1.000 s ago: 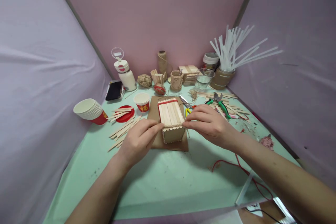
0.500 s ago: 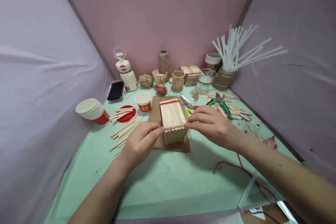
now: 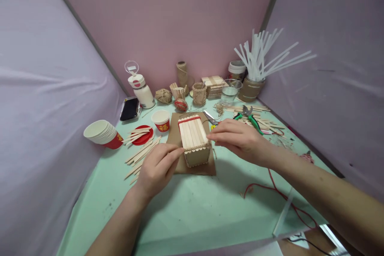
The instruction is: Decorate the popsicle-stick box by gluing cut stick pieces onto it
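Observation:
A small box of craft sticks (image 3: 193, 132) lies on a piece of brown cardboard (image 3: 172, 140). Red cord (image 3: 189, 119) crosses its far end, and a jute cord (image 3: 196, 148) runs along its near top edge. My left hand (image 3: 160, 166) is closed, thumb and finger pinching at the near left corner, where the jute cord ends. At the right top edge, my right hand (image 3: 240, 140) has its fingertips pressed together, just above the cord's other end. Whatever those fingers hold is too small to make out. Scissors (image 3: 211, 117) lie behind my right hand, their handles partly hidden.
Stacked paper cups (image 3: 103, 133), a red lid (image 3: 147, 138) and loose craft sticks (image 3: 142, 154) lie left. Green-handled pliers (image 3: 255, 123) lie right, near a water cup (image 3: 230, 92) and a pot of white glue sticks (image 3: 252, 90). Red cord (image 3: 264, 187) trails at the front right.
My right fingertips have shifted slightly back along the box's right edge, off the cord's end. My left hand stays at the near left corner. The whole view has shifted a little.

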`<action>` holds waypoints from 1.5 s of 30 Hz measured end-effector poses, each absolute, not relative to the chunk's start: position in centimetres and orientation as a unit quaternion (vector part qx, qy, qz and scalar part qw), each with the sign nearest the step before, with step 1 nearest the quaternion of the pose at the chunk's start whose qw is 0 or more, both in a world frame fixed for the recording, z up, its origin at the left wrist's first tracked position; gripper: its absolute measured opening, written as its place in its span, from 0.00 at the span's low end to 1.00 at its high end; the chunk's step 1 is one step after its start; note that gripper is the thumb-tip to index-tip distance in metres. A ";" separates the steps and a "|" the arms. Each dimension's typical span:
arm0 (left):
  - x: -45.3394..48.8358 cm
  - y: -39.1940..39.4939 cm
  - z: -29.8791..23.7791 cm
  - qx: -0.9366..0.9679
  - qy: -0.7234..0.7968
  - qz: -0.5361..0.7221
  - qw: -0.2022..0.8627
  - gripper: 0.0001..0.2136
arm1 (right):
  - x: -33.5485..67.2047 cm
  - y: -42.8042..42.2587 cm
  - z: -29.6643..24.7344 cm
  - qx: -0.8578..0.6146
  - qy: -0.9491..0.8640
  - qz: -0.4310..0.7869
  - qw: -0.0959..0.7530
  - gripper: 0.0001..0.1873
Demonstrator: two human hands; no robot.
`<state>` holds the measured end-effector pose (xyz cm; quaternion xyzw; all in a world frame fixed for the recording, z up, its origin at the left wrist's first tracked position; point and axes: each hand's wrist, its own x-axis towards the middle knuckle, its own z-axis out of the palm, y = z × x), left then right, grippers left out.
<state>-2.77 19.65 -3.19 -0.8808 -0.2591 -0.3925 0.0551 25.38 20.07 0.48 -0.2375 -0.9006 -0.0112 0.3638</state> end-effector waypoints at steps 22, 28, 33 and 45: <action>-2.9 19.6 -3.9 -0.877 -0.266 -0.396 0.056 0.17 | 25.1 20.7 0.1 -0.213 -0.931 -0.092 0.283 0.15; -2.6 19.4 -3.7 -0.874 -0.267 -0.401 0.058 0.17 | 24.1 20.5 0.3 -0.208 -0.938 -0.103 0.257 0.15; -2.7 19.4 -3.9 -0.872 -0.266 -0.406 0.057 0.16 | 23.7 20.6 0.5 -0.211 -0.941 -0.094 0.248 0.13; -2.9 19.3 -3.9 -0.875 -0.266 -0.402 0.051 0.18 | 22.9 20.3 1.0 -0.228 -0.948 -0.038 0.218 0.19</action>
